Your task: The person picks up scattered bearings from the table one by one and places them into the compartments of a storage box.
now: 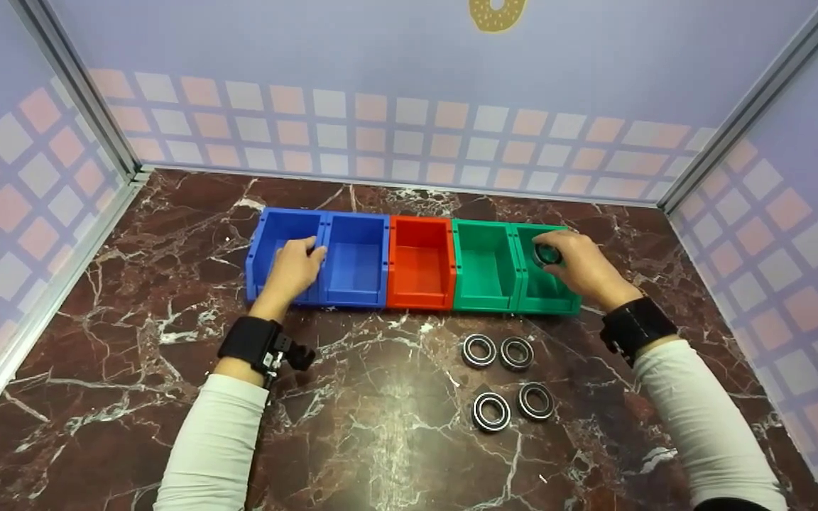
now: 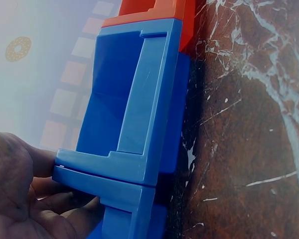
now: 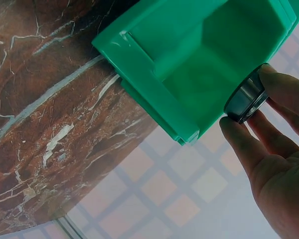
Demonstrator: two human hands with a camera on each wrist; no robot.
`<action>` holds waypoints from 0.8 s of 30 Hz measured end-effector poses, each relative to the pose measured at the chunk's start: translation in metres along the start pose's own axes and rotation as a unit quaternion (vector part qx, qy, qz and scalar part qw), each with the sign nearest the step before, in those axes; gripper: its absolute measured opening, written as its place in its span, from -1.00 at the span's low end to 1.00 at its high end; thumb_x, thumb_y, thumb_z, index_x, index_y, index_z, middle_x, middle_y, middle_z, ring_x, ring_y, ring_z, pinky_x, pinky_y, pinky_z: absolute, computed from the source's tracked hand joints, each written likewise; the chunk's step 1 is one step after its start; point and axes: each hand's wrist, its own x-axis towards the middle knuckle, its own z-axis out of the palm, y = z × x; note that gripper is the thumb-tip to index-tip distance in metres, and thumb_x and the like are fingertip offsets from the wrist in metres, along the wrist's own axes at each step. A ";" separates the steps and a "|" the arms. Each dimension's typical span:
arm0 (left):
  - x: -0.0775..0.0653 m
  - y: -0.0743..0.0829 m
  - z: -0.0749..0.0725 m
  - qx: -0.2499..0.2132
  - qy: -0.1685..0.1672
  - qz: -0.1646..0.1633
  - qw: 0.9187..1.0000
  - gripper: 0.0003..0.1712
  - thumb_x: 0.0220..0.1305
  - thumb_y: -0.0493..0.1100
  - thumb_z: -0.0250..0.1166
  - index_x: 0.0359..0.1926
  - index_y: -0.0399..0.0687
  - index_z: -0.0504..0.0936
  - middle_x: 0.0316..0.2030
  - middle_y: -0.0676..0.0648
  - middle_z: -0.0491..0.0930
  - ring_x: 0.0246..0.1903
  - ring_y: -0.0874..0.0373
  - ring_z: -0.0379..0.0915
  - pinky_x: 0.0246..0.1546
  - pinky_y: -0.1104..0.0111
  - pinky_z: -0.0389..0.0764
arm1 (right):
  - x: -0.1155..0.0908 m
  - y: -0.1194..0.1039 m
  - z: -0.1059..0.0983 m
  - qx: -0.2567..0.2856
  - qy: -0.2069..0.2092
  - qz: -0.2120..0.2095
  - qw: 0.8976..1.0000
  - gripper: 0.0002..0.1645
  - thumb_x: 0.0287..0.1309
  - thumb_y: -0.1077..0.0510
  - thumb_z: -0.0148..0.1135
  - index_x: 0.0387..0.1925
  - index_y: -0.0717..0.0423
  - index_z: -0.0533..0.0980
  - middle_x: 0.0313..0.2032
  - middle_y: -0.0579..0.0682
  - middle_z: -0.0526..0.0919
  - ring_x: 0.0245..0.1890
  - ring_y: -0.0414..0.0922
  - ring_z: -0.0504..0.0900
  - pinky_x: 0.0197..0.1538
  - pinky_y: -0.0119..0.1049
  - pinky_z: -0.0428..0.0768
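Observation:
My right hand (image 1: 583, 264) pinches a dark ring bearing (image 3: 246, 94) between thumb and fingertips. It holds the bearing on edge over the rightmost green bin (image 3: 154, 94). My left hand (image 1: 295, 268) is at the leftmost blue bin (image 1: 256, 259), gripping the wall it shares with the second blue bin (image 1: 356, 291). In the left wrist view, the thumb lies at the top of that wall and the curled fingers reach down on the leftmost bin's side, partly hidden by the plastic.
A red bin (image 1: 420, 298) and another green bin (image 1: 483, 301) complete the joined row. Several ring bearings (image 1: 491, 428) lie flat on the marbled table (image 1: 352, 454), in front of the green bins. Patterned panels (image 1: 409, 64) enclose the back and sides.

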 end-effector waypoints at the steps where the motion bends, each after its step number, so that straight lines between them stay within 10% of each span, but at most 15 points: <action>1: 0.000 0.000 0.000 0.000 -0.001 -0.001 1.000 -0.41 0.54 -0.09 -0.03 0.43 -0.35 0.23 0.41 -0.31 0.26 0.45 -0.13 0.15 0.47 0.05 0.23 | 0.000 0.000 0.001 -0.003 -0.001 -0.001 1.000 -0.41 0.11 0.40 0.35 0.21 0.33 0.47 0.17 0.34 0.55 0.20 0.27 0.50 0.24 0.11 0.52; 24: -0.001 -0.001 0.000 -0.002 0.003 0.008 1.000 -0.41 0.54 -0.10 -0.02 0.43 -0.36 0.23 0.41 -0.33 0.26 0.46 -0.14 0.13 0.46 0.04 0.25 | 0.005 0.007 0.018 0.013 -0.004 0.008 1.000 -0.44 0.11 0.43 0.32 0.19 0.36 0.48 0.16 0.36 0.55 0.22 0.28 0.50 0.26 0.14 0.50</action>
